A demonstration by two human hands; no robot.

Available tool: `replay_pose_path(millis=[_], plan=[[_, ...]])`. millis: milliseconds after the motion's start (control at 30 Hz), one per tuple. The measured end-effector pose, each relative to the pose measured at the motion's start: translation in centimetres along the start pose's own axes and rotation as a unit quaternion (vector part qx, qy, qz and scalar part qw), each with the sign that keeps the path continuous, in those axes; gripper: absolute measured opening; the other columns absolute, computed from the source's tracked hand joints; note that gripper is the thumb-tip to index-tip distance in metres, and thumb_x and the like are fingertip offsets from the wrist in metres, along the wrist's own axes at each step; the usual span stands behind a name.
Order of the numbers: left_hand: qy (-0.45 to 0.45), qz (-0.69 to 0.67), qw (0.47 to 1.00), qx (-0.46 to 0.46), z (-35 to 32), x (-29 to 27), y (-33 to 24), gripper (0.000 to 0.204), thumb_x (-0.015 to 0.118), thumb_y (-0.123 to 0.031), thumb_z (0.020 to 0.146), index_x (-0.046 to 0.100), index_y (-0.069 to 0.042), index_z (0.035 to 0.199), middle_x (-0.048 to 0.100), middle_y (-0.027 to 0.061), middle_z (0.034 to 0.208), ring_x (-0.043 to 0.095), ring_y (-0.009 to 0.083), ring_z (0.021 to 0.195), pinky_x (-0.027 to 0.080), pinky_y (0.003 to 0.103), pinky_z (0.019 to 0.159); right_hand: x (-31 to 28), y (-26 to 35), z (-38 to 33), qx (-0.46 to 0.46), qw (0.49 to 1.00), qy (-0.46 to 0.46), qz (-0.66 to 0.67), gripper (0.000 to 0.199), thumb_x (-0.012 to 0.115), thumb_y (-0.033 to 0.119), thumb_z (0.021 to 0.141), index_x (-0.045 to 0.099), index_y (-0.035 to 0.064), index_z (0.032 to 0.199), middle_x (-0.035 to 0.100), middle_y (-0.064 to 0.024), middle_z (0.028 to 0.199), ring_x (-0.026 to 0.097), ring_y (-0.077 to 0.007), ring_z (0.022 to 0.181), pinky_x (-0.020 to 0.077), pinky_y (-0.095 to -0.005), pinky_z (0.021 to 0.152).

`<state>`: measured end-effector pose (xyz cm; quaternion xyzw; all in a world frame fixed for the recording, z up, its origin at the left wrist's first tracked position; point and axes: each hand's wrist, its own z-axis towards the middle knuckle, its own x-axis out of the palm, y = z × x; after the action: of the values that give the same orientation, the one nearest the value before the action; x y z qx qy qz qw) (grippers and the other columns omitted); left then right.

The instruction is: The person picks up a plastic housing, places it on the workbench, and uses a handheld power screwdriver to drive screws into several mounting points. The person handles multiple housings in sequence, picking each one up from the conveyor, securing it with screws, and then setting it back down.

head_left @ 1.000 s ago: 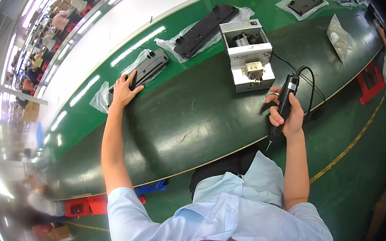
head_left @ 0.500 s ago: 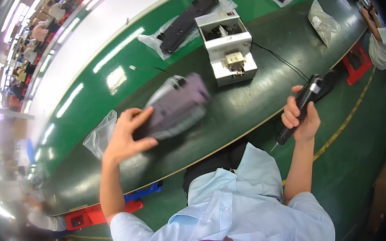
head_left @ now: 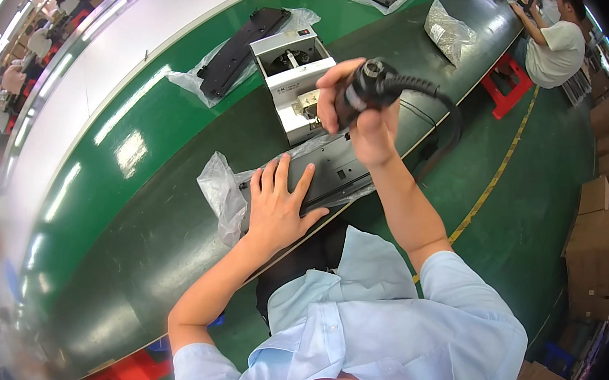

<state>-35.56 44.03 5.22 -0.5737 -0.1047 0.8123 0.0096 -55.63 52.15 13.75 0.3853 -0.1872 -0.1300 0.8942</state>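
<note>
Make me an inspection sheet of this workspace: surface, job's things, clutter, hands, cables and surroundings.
Surface: shiny dark green table.
Job's things: dark panel on plastic wrap, near a white machine; black screwdriver held up, tip hidden.
Clutter: filled clear bag farther along the table.
Hands: left hand spread on the panel; right hand gripping the screwdriver.
Cables: black cord curving from the screwdriver; far end unclear.
Surroundings: green strip behind the table, with more dark panels; rightward, a seated person, red stool, cardboard boxes.
</note>
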Motion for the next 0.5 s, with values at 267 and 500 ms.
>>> replay_pose_path(millis=[267,500], plan=[[-0.006,-0.015,1.000,-0.010,0.3,-0.1,0.3,0.080,0.080,-0.052,0.079,0.058,-0.013,0.145,0.047,0.0268,0.146,0.044,0.0428,0.133,0.033,0.056,0.109,-0.4,-3.1,1.6,-0.060,0.995,-0.083,0.007,0.056,0.066,0.051,0.099,0.058,-0.0035,0.112,0.060,-0.0074,0.073,0.053,-0.0094,0.058,0.0419,-0.0245,0.053],[-0.007,-0.021,1.000,-0.013,0.2,-0.2,0.3,0.079,0.080,-0.052,0.078,0.060,-0.012,0.143,0.048,0.0270,0.143,0.045,0.0427,0.132,0.034,0.056,0.108,-0.2,-3.7,-1.4,0.028,0.994,-0.099,-0.036,0.075,0.062,0.068,0.094,0.056,-0.0049,0.111,0.058,-0.0082,0.068,0.054,-0.0123,0.055,0.0444,-0.0267,0.052]])
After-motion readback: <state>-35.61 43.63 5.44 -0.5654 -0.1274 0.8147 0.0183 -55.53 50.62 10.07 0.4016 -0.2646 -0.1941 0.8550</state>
